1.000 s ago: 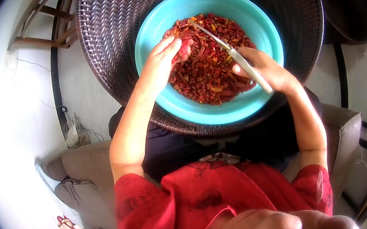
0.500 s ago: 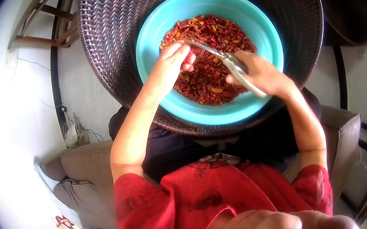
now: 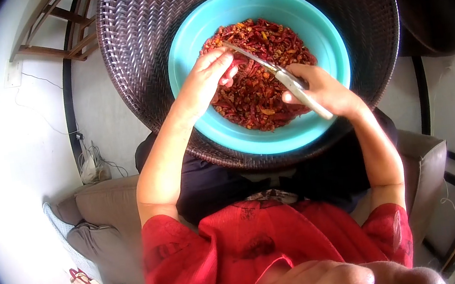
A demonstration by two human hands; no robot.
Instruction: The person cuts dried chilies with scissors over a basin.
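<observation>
A turquoise plastic basin (image 3: 181, 50) holds a heap of dried red chili pieces (image 3: 268, 102), some of them orange. My right hand (image 3: 324, 89) grips a pair of scissors (image 3: 294, 84) with pale handles, on the basin's right side. The metal blades slant up and left over the chilies, their tips beside my left fingertips. My left hand (image 3: 208, 81) is pinched closed over the left part of the heap. Red dried chili shows at its fingers, though how many pieces it holds is hidden.
Under the basin is a large dark woven wicker basket (image 3: 136, 56) between my knees. A brown sofa (image 3: 111, 200) is behind me. A wooden chair or rack (image 3: 64, 40) stands at upper left, with cables (image 3: 100, 158) on the floor below it.
My left hand has shifted slightly left and down. The scissors have turned a little in my right hand, and their tips have moved left and up.
</observation>
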